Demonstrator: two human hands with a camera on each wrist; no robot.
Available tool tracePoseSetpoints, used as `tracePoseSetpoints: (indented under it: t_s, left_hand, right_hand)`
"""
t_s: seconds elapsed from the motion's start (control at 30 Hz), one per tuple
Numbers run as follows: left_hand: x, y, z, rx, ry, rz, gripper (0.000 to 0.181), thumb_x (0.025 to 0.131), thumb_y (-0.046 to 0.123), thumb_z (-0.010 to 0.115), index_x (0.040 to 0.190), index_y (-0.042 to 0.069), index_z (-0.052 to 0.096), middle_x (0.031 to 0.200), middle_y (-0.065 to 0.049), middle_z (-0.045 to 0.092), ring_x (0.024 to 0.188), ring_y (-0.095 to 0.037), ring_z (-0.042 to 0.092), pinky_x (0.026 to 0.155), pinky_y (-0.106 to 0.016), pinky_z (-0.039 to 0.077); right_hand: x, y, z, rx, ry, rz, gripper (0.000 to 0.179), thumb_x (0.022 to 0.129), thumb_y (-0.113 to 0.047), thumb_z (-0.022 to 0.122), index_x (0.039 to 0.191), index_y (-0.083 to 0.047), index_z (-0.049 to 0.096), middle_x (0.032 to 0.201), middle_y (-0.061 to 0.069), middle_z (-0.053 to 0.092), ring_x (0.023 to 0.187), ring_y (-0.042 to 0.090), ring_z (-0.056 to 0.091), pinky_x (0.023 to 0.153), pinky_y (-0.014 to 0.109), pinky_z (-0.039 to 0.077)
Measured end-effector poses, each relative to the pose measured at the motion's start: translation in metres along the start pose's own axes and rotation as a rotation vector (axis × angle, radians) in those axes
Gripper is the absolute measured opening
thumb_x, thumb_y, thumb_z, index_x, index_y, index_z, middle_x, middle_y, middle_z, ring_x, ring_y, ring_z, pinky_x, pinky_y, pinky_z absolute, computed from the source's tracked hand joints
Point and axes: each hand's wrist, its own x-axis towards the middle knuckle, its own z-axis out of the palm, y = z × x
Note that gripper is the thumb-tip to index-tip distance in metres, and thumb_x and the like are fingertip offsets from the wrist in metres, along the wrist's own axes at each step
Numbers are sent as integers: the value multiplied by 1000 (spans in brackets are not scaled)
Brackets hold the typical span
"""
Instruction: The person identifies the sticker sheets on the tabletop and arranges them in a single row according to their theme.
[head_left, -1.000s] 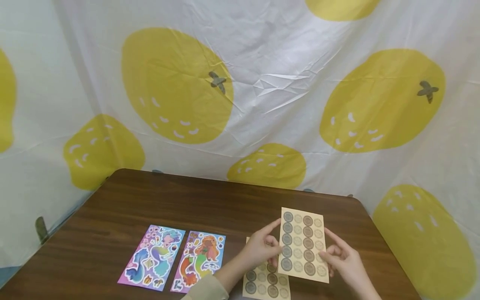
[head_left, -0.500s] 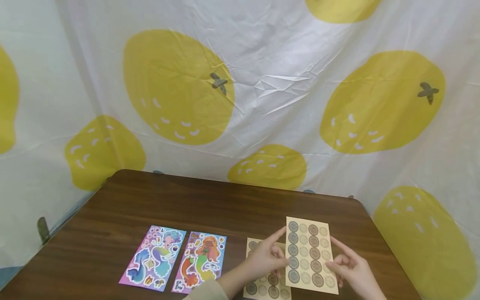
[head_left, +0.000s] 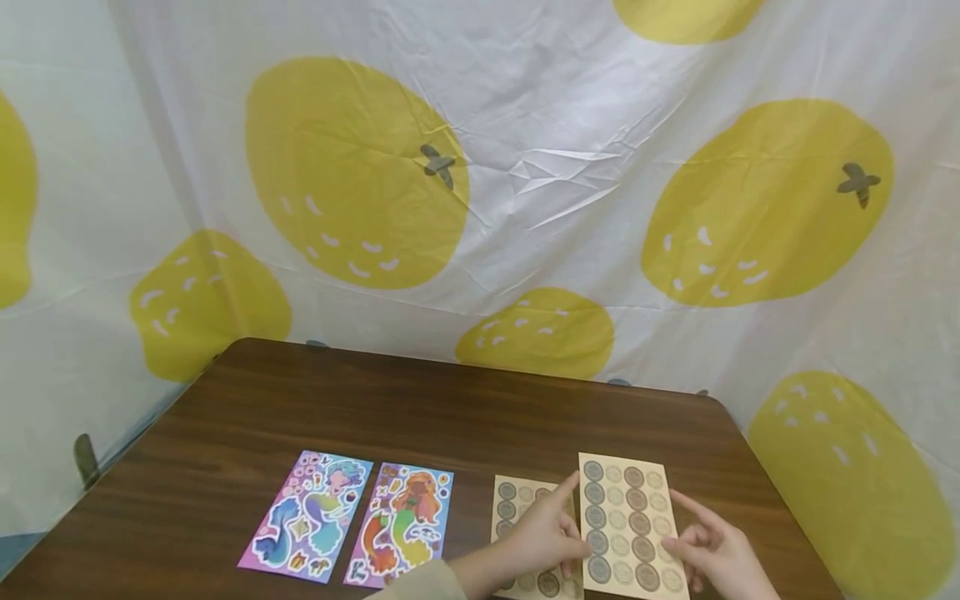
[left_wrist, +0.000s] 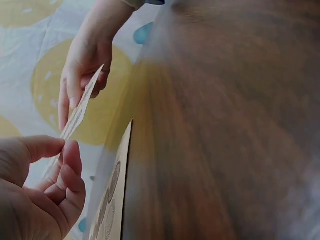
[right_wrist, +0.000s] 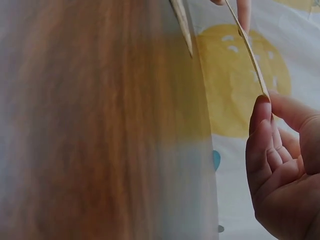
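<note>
A beige sheet of round seal stickers (head_left: 626,523), with rows of grey, brown and pale circles, is held up by both hands. My left hand (head_left: 546,530) pinches its left edge between thumb and fingers. At the right edge, my right hand (head_left: 716,550) pinches it the same way. The right wrist view shows the sheet (right_wrist: 254,60) edge-on, raised off the tabletop. A second, matching beige sticker sheet (head_left: 507,493) lies flat on the table, partly hidden under my left hand and forearm; the left wrist view shows that flat sheet (left_wrist: 112,195) below the raised one.
To the left lie two colourful mermaid sticker sheets, one with a blue-haired mermaid (head_left: 307,517) and one with an orange-haired mermaid (head_left: 401,521). The brown wooden table (head_left: 375,400) ends at a white curtain (head_left: 540,100) printed with yellow fruit.
Both hands have brought the held sheet lower and a little to the right, uncovering more of the matching sheet's top. The mermaid sheets lie where they were.
</note>
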Motion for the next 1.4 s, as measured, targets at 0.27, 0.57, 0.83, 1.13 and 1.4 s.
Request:
tracePoseSetpoints:
  t_s: [0.27,0.57,0.83,1.13,1.4]
  left_hand:
    - [2,5,12,101,22,-77,94,77,-7,70,153,4,14,54,0,61,33,-9,48,33,-15,35]
    - [2,5,19,95,80,-162,94,75,-8,72,152,7,21,56,-1,61,33,-8,46,34,-14,34]
    - [5,-1,19,94,62,-187,91,74,-9,73,149,-2,22,56,-2,61,33,-6,46,33,-12,33]
    - [9,-9,22,116,97,-255,86,70,-10,73,145,-5,31,53,-4,60,32,-6,43,30,-14,34]
    - [10,-11,21,50,88,-273,86,69,-11,71,145,-4,31,51,-6,60,31,-6,44,30,-15,36]
  right_hand:
    - [1,5,-4,-61,-3,100,74,85,-10,72,143,8,30,65,9,60,44,13,51,41,33,49]
    - [3,12,-7,-75,-22,149,79,81,-16,76,143,6,32,67,12,61,45,14,52,41,32,49]
    - [5,17,-6,-92,-49,143,80,80,-16,76,142,8,32,66,11,60,45,14,51,39,29,47]
    - [7,25,-3,-61,-106,195,83,80,-16,77,142,13,29,64,9,58,44,11,49,41,26,44]
    - [9,28,-2,-114,-111,192,80,80,-17,78,139,14,34,60,7,57,42,11,43,41,26,42]
